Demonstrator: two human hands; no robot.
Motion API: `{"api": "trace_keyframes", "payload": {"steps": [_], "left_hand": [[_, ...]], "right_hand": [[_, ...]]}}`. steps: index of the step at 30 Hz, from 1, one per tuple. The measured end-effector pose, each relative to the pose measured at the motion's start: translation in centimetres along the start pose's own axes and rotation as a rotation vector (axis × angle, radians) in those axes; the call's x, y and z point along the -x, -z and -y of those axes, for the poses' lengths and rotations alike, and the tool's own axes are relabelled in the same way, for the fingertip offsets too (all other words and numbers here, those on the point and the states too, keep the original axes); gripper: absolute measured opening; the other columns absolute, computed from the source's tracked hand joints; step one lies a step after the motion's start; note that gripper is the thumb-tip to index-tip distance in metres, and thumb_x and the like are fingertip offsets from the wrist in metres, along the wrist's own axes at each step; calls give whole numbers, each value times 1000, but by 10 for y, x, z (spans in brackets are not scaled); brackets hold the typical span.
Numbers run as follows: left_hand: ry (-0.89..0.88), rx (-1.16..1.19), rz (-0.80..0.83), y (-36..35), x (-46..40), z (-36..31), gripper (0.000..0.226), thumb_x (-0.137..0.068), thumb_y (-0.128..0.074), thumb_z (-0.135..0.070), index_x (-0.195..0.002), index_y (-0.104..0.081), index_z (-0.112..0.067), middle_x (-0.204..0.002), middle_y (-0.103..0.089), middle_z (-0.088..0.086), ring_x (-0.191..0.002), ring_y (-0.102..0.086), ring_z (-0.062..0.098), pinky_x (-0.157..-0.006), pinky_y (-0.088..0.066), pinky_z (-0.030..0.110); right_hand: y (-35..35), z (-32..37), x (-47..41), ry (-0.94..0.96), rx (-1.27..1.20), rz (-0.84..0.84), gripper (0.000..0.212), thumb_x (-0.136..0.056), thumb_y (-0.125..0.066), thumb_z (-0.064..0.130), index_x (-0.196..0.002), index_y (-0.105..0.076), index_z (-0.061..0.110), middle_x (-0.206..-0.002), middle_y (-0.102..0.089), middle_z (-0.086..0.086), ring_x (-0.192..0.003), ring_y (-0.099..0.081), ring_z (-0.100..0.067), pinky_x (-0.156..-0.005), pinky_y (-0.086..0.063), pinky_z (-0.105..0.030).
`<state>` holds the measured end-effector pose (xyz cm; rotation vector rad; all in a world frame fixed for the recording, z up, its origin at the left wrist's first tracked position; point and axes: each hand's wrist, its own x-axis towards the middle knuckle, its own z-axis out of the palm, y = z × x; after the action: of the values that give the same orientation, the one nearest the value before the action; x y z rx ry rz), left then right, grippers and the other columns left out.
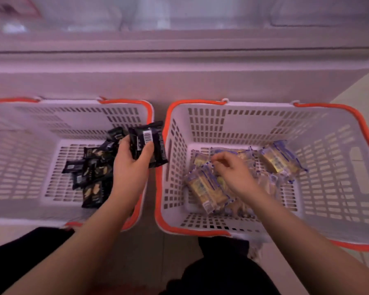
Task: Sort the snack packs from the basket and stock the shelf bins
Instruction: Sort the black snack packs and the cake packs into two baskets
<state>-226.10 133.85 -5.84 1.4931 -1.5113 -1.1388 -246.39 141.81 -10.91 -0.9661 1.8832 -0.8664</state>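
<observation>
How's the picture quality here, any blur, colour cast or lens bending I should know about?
Head view: a pinkish-purple cast tints everything; the shelf at the top is smeared beyond reading; wide-angle bending bows the basket rims; the right hand is motion-blurred over the clear packs, while the barcode on the black packs in the left hand stays fairly sharp.

**Plastic baskets, glossy wrappers**

Both baskets, left (pixel 73 124) and right (pixel 264 128), look like smooth white moulded plastic with slotted walls and floors, edged in orange plastic rims. The black packs (pixel 94 171) at centre left have glossy film wrappers that catch the light; one carries a white printed barcode. The pale packs (pixel 279 160) at centre right are wrapped in clear, shiny, crinkled film with blue edges. The shelf (pixel 179 67) across the top of the frame looks smooth, matt and pale. The floor (pixel 366 90) at right appears smooth and light.
</observation>
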Motion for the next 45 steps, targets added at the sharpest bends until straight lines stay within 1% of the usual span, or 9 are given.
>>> {"api": "trace_keyframes", "payload": {"steps": [4, 8, 13, 17, 22, 29, 36, 40, 45], "left_hand": [[214, -61, -86, 44, -6, 26, 47, -86, -57, -36, -127, -49, -13, -122, -60, 4, -113, -56, 23, -93, -45, 39], [277, -349, 114, 58, -8, 45, 41, -90, -55, -20, -130, -49, -9, -123, -59, 11, -109, -56, 24, -86, -40, 27], [-181, -412, 213, 38, 4, 17, 32, -89, -54, -11, -121, -57, -10, -119, -54, 0, -116, -50, 18, -93, -38, 25], [-448, -453, 485, 1, 9, -4, 26, -89, -52, -11, -114, -59, -11, -119, -54, 2, -115, -47, 15, -96, -32, 20], [-507, -543, 752, -63, 9, 4, 28, -89, -52, -13, -116, -59, -8, -124, -50, 6, -117, -46, 19, -97, -26, 15], [-346, -828, 1039, -145, -1, 48, 53, -91, -46, -22, -141, -30, -18, -139, -36, 7, -119, -45, 24, -92, -43, 35], [-365, -922, 1055, -200, -14, 78, 58, -90, -48, -28, -143, -26, -18, -147, -28, 5, -130, -34, 25, -104, -35, 37], [-397, -961, 984, -221, -19, 87, 77, -91, -51, -39, -149, -4, -22, -156, -7, -1, -139, -22, 24, -110, -26, 41], [-334, -835, 756, -226, -32, 91, 60, -92, -52, -30, -145, -26, -17, -148, -34, 5, -127, -42, 27, -96, -41, 39]], "right_hand": [[-31, 40, 11, 99, 9, 82, 12, -92, -52, 8, -98, -61, 10, -81, -56, 10, -69, -50, 4, -60, -37, -2], [-48, 47, 19, 60, 0, 109, 9, -91, -54, 9, -93, -62, 14, -87, -60, 3, -81, -54, -10, -77, -42, -23], [-42, 26, 15, -73, 13, 34, 9, -90, -54, 7, -91, -60, 13, -73, -56, 8, -64, -49, -3, -56, -37, -14], [-15, -4, 8, -236, -23, -84, 12, -92, -54, 8, -96, -62, 0, -97, -65, -16, -93, -59, -25, -84, -44, -32], [28, -52, -3, -267, 375, -147, 23, -95, -50, 22, -105, -60, 5, -105, -65, -14, -100, -59, -31, -78, -44, -36], [51, -105, -43, -451, 374, -108, 33, -96, -46, 21, -125, -50, 6, -117, -62, -18, -103, -58, -33, -79, -44, -35], [45, -122, -74, -629, -21, -230, 27, -91, -54, 27, -107, -61, 6, -111, -64, -19, -103, -58, -34, -90, -47, -43], [46, -108, -77, -445, -91, -181, 24, -91, -55, 32, -86, -68, 12, -80, -67, -8, -85, -63, -28, -80, -48, -41], [60, -106, -82, -384, -402, -89, 24, -97, -47, 20, -86, -69, 20, -61, -64, 10, -59, -60, -6, -62, -50, -25]]}}
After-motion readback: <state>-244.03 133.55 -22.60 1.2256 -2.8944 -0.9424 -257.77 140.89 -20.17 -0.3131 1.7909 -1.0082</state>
